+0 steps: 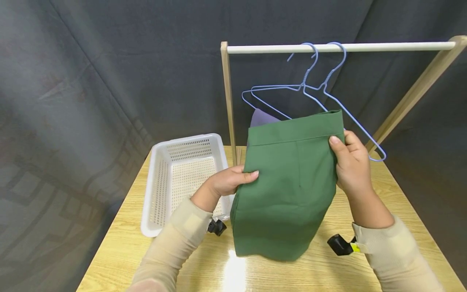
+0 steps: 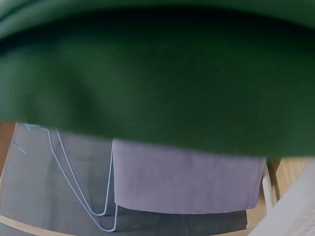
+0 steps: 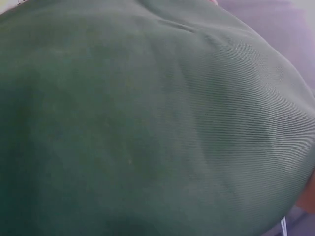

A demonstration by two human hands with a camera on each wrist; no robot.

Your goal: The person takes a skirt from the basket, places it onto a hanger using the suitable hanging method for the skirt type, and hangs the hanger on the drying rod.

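Note:
In the head view both hands hold up a green garment with a wide waistband (image 1: 284, 190), its top edge toward the rack. At its left side my left hand (image 1: 230, 180) grips the edge, thumb on the front. My right hand (image 1: 352, 162) pinches the upper right corner just below the waistband, fingers behind the cloth. Behind the garment, two blue wire hangers (image 1: 305, 73) hang from the rail, and a purple cloth (image 1: 263, 117) hangs on one of them. Green fabric (image 3: 147, 123) fills most of the right wrist view. The purple cloth (image 2: 187, 179) shows below the green in the left wrist view.
A rack with a white rail (image 1: 383, 47) and wooden posts stands at the back of the wooden table (image 1: 120, 251). Left of the rack sits a white perforated basket (image 1: 157, 194). A grey curtain (image 1: 146, 61) forms the backdrop.

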